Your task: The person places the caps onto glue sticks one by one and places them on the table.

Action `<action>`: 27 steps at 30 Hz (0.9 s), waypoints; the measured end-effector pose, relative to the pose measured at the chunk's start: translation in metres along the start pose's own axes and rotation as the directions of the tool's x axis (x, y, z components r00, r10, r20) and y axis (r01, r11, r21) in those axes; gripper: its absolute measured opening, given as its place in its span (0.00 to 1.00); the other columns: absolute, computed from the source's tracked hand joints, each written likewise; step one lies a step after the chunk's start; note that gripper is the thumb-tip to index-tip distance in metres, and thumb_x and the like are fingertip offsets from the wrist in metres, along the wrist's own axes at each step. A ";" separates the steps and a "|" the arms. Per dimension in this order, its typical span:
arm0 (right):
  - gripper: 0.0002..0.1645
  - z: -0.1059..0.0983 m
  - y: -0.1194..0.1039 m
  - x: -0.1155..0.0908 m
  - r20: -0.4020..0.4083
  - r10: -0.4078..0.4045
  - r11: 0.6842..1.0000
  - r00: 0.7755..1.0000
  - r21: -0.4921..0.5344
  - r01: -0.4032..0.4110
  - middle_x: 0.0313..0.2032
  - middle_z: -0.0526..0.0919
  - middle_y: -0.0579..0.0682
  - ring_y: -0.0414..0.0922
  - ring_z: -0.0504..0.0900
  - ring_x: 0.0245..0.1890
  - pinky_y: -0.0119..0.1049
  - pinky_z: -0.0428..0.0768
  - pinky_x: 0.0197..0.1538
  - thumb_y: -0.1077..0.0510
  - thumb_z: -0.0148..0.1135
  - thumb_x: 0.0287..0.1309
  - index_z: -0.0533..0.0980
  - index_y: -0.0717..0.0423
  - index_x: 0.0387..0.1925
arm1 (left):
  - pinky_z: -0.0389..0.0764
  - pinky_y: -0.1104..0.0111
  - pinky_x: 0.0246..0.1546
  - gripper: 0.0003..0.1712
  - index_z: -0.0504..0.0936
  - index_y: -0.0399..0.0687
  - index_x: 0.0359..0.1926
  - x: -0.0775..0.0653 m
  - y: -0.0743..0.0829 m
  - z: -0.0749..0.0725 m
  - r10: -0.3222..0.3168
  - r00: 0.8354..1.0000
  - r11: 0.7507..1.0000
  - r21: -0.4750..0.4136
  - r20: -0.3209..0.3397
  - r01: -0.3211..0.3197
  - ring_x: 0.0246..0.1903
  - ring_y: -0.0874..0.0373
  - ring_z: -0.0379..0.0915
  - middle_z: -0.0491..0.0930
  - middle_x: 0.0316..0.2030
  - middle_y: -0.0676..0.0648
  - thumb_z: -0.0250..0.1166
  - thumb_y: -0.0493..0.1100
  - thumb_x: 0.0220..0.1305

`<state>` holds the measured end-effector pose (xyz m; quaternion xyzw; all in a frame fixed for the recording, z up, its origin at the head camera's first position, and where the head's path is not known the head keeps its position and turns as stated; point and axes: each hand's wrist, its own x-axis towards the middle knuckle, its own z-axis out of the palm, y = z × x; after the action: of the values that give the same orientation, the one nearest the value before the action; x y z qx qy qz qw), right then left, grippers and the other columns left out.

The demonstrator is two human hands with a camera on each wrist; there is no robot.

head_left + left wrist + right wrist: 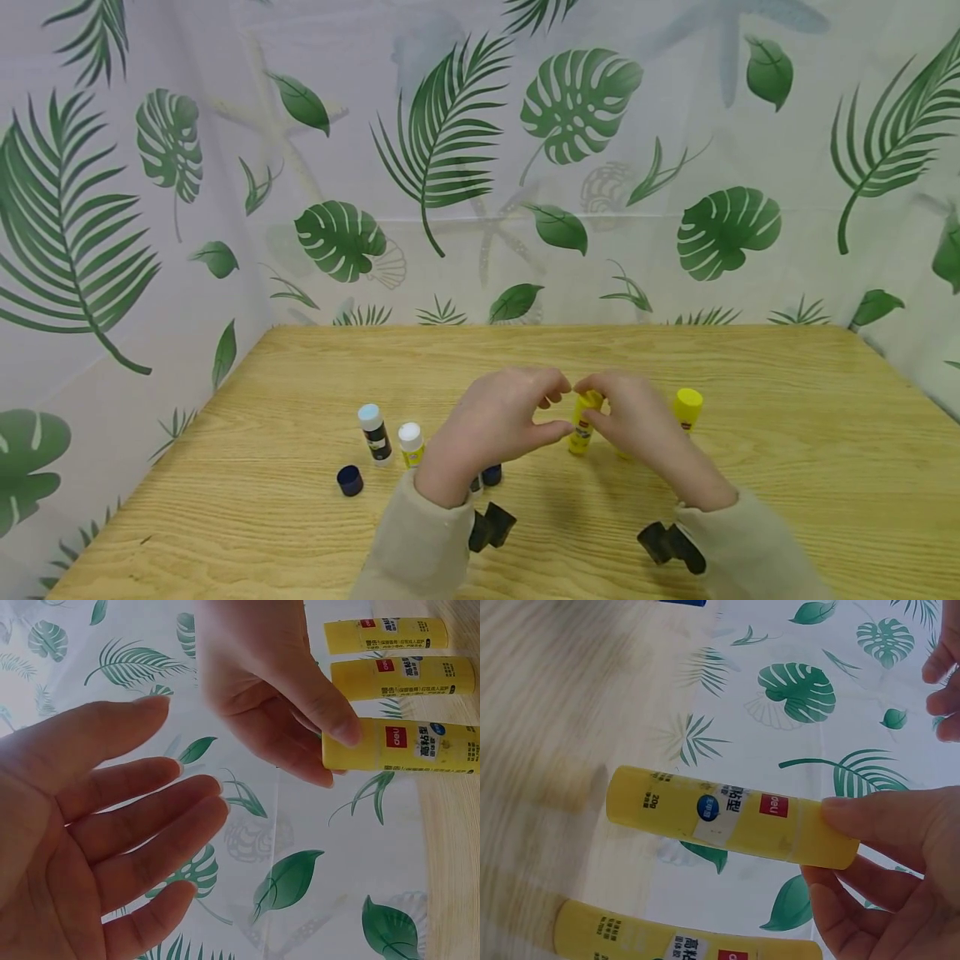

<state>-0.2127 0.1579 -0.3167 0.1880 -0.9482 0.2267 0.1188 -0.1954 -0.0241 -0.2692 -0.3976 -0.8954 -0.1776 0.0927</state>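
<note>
My right hand point(633, 412) pinches the cap end of a yellow glue stick point(581, 433) between thumb and fingers. In the right wrist view this glue stick point(712, 817) stands at the table with its label showing. My left hand point(498, 417) is just left of it, fingers relaxed and apart; the left wrist view shows nothing in that palm point(45, 862). Beyond the right hand stands another yellow glue stick point(687, 407), partly covered by the hand. The left wrist view shows three yellow glue sticks in a row, the held one nearest.
On the left stand a black glue stick point(377, 435) with a light blue top and a yellow one point(411, 443) with a white top. A dark blue cap point(349, 480) lies nearby. Another dark blue piece point(492, 475) is partly hidden below my left hand. A leaf-patterned cloth point(480, 167) hangs behind the table.
</note>
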 end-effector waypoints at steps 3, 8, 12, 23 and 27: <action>0.15 0.002 0.001 0.001 0.013 0.005 1.000 1.000 -0.010 -0.005 0.35 0.79 0.55 0.48 0.76 0.33 0.43 0.75 0.35 0.67 0.65 0.44 0.77 0.65 0.38 | 0.72 0.75 0.32 0.16 0.77 0.47 0.43 0.000 0.000 0.000 -0.005 1.000 1.000 0.001 0.002 0.005 0.34 0.64 0.73 0.78 0.36 0.52 0.64 0.48 0.54; 0.15 0.003 0.000 0.001 0.033 0.008 1.000 0.999 -0.013 -0.007 0.35 0.79 0.56 0.49 0.77 0.34 0.44 0.75 0.35 0.67 0.65 0.44 0.78 0.65 0.38 | 0.71 0.76 0.32 0.16 0.77 0.47 0.42 0.000 0.000 0.000 -0.007 1.000 1.000 0.001 0.005 0.007 0.34 0.65 0.73 0.78 0.36 0.52 0.64 0.48 0.54; 0.14 0.004 0.000 0.001 0.033 0.004 1.000 0.999 -0.016 -0.003 0.36 0.79 0.57 0.49 0.77 0.34 0.43 0.75 0.35 0.67 0.65 0.44 0.78 0.65 0.37 | 0.71 0.76 0.32 0.16 0.77 0.47 0.42 0.000 0.000 -0.001 -0.008 1.000 1.000 0.002 0.006 0.008 0.34 0.65 0.73 0.78 0.36 0.52 0.64 0.48 0.54; 0.14 0.005 0.001 0.001 0.035 0.008 1.000 0.999 -0.014 -0.008 0.37 0.79 0.58 0.50 0.77 0.35 0.42 0.75 0.35 0.68 0.65 0.44 0.78 0.64 0.38 | 0.71 0.76 0.31 0.16 0.77 0.47 0.42 0.000 0.000 0.000 -0.009 1.000 1.000 0.004 0.010 0.009 0.34 0.64 0.73 0.78 0.36 0.52 0.63 0.48 0.54; 0.15 0.005 0.001 0.001 0.030 0.011 1.000 0.999 -0.017 -0.011 0.37 0.79 0.57 0.49 0.77 0.34 0.42 0.75 0.34 0.68 0.65 0.44 0.78 0.64 0.38 | 0.71 0.76 0.32 0.16 0.77 0.47 0.42 0.001 0.000 0.000 -0.008 1.000 1.000 0.000 0.011 0.008 0.34 0.63 0.73 0.78 0.35 0.52 0.63 0.48 0.54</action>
<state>-0.2148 0.1556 -0.3209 0.1853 -0.9528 0.2165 0.1049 -0.1958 -0.0239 -0.2689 -0.3951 -0.8975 -0.1758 0.0869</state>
